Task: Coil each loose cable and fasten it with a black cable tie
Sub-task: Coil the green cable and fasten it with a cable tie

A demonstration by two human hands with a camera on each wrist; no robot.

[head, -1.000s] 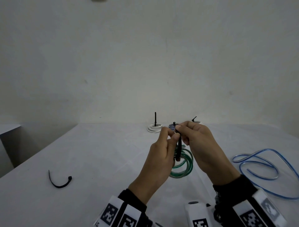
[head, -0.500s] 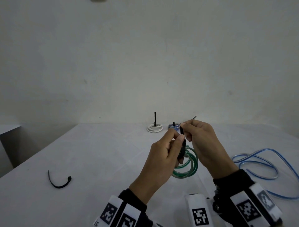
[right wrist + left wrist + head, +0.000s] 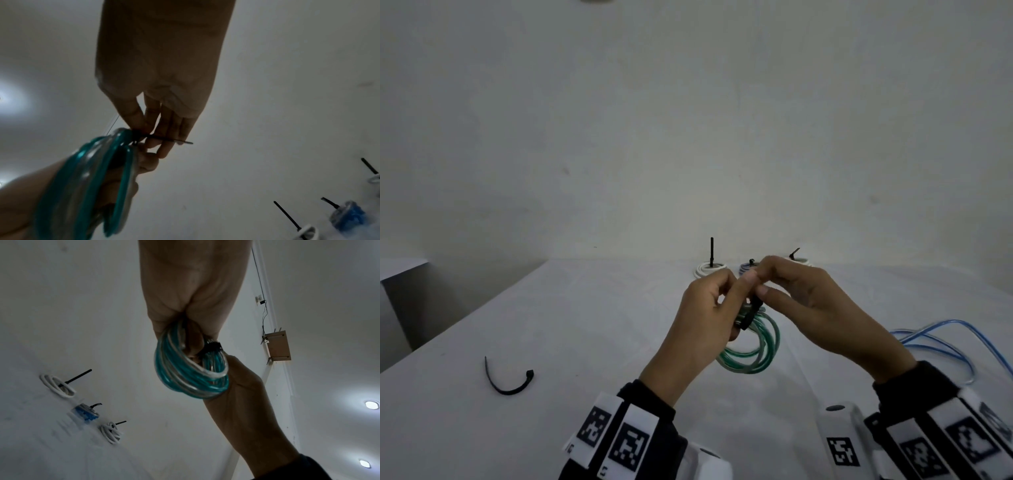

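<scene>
I hold a coiled green cable in the air above the table. My left hand grips the top of the coil, its fingers curled through the loops. A black cable tie wraps the coil where I hold it. My right hand pinches the tie's tail between thumb and fingers, and the tail's tip sticks out past them. A spare black cable tie lies on the table at the left. A loose blue cable sprawls on the table at the right.
At the table's far edge lie three tied coils: a white one with its tie tail upright, a blue one and another white one. A grey wall rises behind the table. A white ledge stands at the left.
My hands have drawn closer together and dropped slightly. The tie's tail, held up in my right fingers a moment ago, is now hidden behind my fingers in the head view.
</scene>
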